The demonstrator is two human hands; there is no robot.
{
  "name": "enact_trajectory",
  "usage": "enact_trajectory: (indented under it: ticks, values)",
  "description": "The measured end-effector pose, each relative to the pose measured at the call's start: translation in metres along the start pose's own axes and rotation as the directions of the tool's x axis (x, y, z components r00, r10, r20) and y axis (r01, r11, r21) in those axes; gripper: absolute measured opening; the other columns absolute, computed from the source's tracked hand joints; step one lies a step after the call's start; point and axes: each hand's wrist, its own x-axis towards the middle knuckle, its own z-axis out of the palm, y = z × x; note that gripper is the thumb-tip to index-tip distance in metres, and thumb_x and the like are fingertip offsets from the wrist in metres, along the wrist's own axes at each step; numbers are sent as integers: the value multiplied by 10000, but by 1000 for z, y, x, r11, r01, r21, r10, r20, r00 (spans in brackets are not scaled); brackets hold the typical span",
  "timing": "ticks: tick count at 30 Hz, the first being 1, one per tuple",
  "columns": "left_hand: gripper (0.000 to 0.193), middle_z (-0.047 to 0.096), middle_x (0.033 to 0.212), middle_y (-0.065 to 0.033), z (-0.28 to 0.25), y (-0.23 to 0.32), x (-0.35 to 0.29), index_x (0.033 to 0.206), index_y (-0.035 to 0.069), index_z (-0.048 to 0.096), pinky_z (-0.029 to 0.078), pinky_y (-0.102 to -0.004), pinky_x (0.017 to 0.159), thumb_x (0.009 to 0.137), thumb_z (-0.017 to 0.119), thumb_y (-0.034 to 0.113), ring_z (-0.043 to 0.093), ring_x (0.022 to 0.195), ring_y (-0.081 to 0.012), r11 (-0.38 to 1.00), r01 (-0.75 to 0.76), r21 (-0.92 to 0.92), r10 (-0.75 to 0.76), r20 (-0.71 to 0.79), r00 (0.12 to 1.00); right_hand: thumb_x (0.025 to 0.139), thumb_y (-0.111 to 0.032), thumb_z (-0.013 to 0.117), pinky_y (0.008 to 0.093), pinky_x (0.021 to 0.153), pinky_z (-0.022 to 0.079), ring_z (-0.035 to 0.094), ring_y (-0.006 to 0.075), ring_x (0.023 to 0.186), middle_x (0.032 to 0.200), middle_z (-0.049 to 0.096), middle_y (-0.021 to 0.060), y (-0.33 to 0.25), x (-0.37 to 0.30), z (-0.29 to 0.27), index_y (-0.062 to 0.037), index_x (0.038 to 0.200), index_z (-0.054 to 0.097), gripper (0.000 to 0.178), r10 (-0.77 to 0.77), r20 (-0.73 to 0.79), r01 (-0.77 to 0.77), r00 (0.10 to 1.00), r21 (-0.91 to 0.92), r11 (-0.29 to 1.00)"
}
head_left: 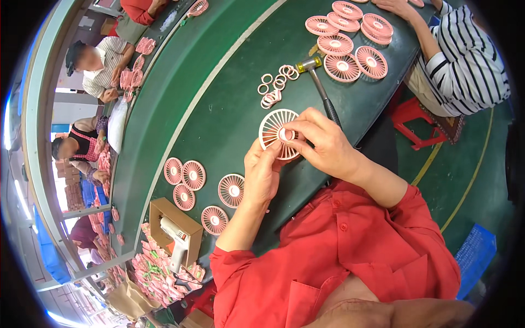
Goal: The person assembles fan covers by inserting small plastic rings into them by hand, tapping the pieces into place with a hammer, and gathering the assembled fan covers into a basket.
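My left hand (pixel 261 174) grips the lower edge of a pink round fan grille (pixel 272 123) with thin spokes. The fingers of my right hand (pixel 331 146) pinch a small pink ring (pixel 288 134) at the grille's hub; whether it is seated there I cannot tell. Just beyond the grille lie several loose pink rings (pixel 279 82). A hammer (pixel 324 94) with a yellow-capped head and a dark handle rests to their right. More grilles (pixel 193 175) lie flat on the green table to the left of my left hand.
Several grilles (pixel 342 66) are spread and stacked at the far right, near a person in a striped shirt (pixel 465 60). A cardboard box (pixel 191 232) with a white heat-gun-shaped tool (pixel 178 240) stands at the near left beside piled pink parts (pixel 156 270). A red stool (pixel 413 117) stands right.
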Motion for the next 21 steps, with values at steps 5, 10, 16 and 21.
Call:
enact_trajectory:
  ticks: [5,10,16,21]
  values:
    - [287,639,1179,-97,9,-11,-7,1240,-20,564,522,-343,916,985,548,109,634,1045,-185,981,-176,84,178,-25,984,820,-21,719,360,616,506,612,249,718,859,531,97,-3,0,1,-3,1041,652,232,-95,-45,91,994,-82,992]
    - [289,627,1173,-79,9,-23,-12,1253,-30,557,508,-298,881,1000,544,108,608,1023,-142,895,-320,312,351,-49,935,804,-10,732,345,618,512,615,242,721,863,540,96,-8,1,-1,-1,1039,658,247,-73,-54,70,996,-51,996]
    - [274,636,1163,-119,10,-31,-16,1204,-60,578,498,-297,900,946,602,28,619,1038,-168,679,-490,546,592,-13,806,791,14,740,311,653,530,631,217,760,890,577,99,-10,0,5,12,1070,683,284,-30,-75,36,997,76,996]
    - [333,628,1196,-180,-8,-34,-13,1215,-67,570,486,-326,929,891,628,-16,635,1056,-242,505,-560,657,667,115,736,800,1,746,300,645,526,634,203,765,891,582,103,-10,0,8,21,1062,688,269,8,-71,3,997,155,988]
